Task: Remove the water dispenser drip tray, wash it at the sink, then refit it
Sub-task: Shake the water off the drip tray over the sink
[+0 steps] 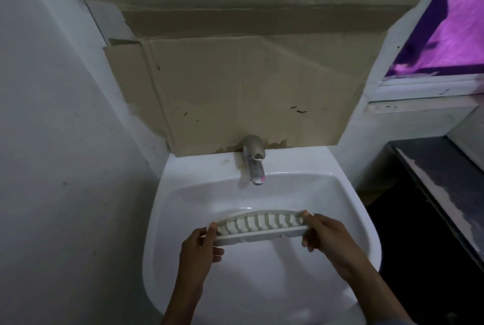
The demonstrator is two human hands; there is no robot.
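Note:
The white slotted drip tray (259, 225) hangs level over the bowl of the white sink (167, 209), below and in front of the metal tap (254, 164). My left hand (201, 246) grips the tray's left end, thumb on top. My right hand (323, 233) grips its right end. No water runs from the tap. The tray's underside is hidden.
Brown cardboard (248, 94) covers the wall behind the tap. A white wall (52, 141) stands close on the left. To the right is a dark counter (440, 180) with a worn edge, under a window (450, 31) glowing purple.

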